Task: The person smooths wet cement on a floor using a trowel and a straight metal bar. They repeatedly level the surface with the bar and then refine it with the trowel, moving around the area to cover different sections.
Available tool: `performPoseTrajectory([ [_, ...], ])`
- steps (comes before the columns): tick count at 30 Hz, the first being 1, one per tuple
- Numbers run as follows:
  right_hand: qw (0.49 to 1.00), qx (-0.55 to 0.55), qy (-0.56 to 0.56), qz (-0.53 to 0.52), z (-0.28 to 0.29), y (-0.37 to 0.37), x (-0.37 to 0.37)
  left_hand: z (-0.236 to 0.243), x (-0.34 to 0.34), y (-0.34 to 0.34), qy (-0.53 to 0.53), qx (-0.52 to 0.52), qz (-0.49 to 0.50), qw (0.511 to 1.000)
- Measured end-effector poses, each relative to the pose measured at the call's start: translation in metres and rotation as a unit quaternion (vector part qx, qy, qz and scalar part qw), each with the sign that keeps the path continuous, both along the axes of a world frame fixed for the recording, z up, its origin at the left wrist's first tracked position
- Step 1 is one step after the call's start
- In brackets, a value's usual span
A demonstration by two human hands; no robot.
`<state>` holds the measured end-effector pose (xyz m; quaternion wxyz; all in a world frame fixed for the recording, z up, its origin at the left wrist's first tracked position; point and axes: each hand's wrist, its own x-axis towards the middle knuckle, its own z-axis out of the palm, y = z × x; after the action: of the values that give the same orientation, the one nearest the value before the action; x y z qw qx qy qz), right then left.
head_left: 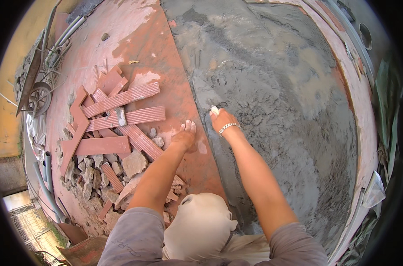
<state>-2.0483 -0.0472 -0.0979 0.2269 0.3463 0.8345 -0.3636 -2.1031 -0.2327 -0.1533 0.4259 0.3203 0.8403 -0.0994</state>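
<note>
My left hand (186,135) rests on the reddish tiled floor (183,104), fingers stretched out and holding nothing. My right hand (223,122), with a chain bracelet at its wrist, is closed round the pale handle of a trowel (206,94). The trowel's grey blade lies on the wet cement (281,124), close to the straight edge where cement meets tile. Smeared mortar makes the blade's outline hard to make out. The cement looks rough and lumpy around my right arm, smoother and wetter farther off.
On the left lies a heap of broken tile strips (121,99) and rubble chunks (135,163). A wheelbarrow (39,97) stands at the far left, near grey pipes (46,188). A clear plastic bag (374,190) and dark green sheeting (382,102) line the right side.
</note>
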Motion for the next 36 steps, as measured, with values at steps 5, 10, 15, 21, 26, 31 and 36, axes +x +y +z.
performPoseTrajectory([
  [5, 0.999, -0.03, -0.013, -0.009, -0.024, -0.005, -0.021, 0.006, -0.002, 0.003, -0.001, -0.014, -0.011, 1.0],
  [10, 0.999, -0.053, -0.014, -0.004, -0.037, -0.015, 0.032, 0.008, 0.0, 0.004, 0.002, -0.027, -0.029, 0.999],
  [15, 0.998, -0.057, -0.039, 0.001, -0.029, -0.031, 0.098, 0.013, -0.002, 0.009, 0.003, -0.04, -0.036, 0.999],
  [21, 0.993, -0.09, -0.08, -0.011, -0.023, -0.046, 0.179, 0.015, 0.003, 0.012, 0.01, -0.05, -0.052, 0.997],
  [26, 0.988, -0.11, -0.106, -0.023, -0.014, -0.053, 0.233, 0.007, 0.003, 0.012, 0.025, -0.041, -0.036, 0.998],
  [31, 0.983, -0.135, -0.127, 0.022, -0.018, -0.053, 0.297, -0.004, 0.002, 0.005, 0.039, -0.036, -0.07, 0.996],
  [36, 0.967, -0.193, -0.138, 0.097, -0.027, -0.029, 0.371, -0.009, 0.001, 0.004, 0.049, -0.04, -0.079, 0.995],
])
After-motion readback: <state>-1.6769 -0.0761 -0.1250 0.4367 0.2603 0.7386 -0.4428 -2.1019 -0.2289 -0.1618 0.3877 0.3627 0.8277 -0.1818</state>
